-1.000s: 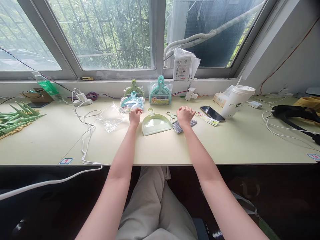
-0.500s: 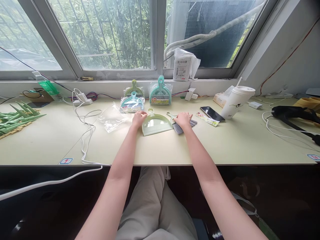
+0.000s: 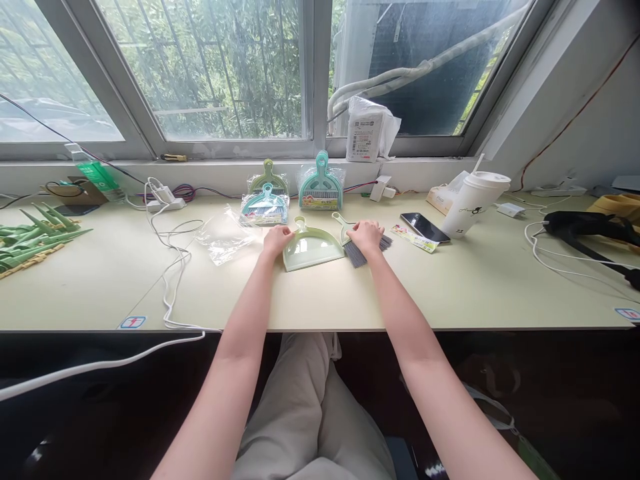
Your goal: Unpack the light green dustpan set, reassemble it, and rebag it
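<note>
On my remote feed I take the dustpan point(image 3: 314, 252) as clock centre: at ten, the left hand point(image 3: 279, 240) appears to pinch its rim, I judge to steady it flat on the table point(image 3: 95, 287). At three, my right hand point(image 3: 367, 237) closes from above on the brush point(image 3: 354, 254), near where handle meets bristles, probably for control. Around: a white cord point(image 3: 103, 365) at eight, a clear bag point(image 3: 220, 241) at nine, wrapped sets point(image 3: 321, 181) from eleven to twelve limiting forward reach, then a card point(image 3: 415, 239), phone point(image 3: 425, 227) and cup point(image 3: 467, 210) between two and three, crowding the brush's right.
</note>
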Tool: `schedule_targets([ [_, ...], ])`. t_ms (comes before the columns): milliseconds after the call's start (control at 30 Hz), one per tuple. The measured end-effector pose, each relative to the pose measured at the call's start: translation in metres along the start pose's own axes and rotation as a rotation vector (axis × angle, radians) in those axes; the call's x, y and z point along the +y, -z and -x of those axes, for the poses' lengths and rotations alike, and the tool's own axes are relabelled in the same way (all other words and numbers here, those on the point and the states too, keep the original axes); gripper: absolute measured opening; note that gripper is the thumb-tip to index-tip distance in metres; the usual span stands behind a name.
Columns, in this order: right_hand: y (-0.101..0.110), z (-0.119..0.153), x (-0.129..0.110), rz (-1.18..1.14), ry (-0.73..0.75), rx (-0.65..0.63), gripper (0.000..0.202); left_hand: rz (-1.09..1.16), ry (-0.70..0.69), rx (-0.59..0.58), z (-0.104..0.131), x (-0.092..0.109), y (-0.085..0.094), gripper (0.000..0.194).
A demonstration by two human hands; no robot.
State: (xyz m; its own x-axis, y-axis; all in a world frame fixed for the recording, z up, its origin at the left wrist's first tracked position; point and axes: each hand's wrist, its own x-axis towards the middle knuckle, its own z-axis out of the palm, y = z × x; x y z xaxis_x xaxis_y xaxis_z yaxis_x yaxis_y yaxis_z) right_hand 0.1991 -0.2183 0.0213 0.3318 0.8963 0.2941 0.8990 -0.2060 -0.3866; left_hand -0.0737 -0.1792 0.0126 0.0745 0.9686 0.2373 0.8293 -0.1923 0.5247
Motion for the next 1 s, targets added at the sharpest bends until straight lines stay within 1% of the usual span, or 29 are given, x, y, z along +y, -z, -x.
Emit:
schedule_targets([
  [133,0.002,0.002,-0.004,-0.069,0.043,0.085,0.02,-0.036,0.046,-0.066,0.001,0.005,0.0,0.023],
  [233,0.006,0.001,-0.006,-0.138,0.031,0.129,0.017,-0.059,0.081,-0.084,0.001,0.007,-0.001,0.022],
  [300,0.009,0.0,-0.006,-0.232,-0.015,0.117,0.017,-0.072,0.089,-0.091,0.001,0.008,-0.001,0.022],
  [367,0.011,-0.001,-0.006,-0.321,-0.052,0.077,0.017,-0.085,0.093,-0.097,0.002,0.01,0.0,0.02],
  [433,0.011,-0.001,-0.007,-0.355,-0.049,0.036,0.016,-0.098,0.09,-0.098,0.003,0.013,0.0,0.018],
  [600,0.001,0.006,-0.017,-0.298,0.05,-0.023,0.013,-0.122,0.047,-0.11,0.01,0.026,-0.003,0.019],
  [767,-0.009,0.012,-0.025,-0.244,0.101,-0.078,0.014,-0.092,0.022,-0.137,0.015,0.039,-0.007,0.02],
  [900,-0.011,0.014,-0.026,-0.21,0.122,-0.076,0.014,-0.055,0.019,-0.137,0.016,0.041,-0.008,0.02],
  [1000,-0.011,0.017,-0.029,-0.185,0.144,-0.077,0.015,-0.01,-0.011,-0.15,0.014,0.039,-0.01,0.023],
])
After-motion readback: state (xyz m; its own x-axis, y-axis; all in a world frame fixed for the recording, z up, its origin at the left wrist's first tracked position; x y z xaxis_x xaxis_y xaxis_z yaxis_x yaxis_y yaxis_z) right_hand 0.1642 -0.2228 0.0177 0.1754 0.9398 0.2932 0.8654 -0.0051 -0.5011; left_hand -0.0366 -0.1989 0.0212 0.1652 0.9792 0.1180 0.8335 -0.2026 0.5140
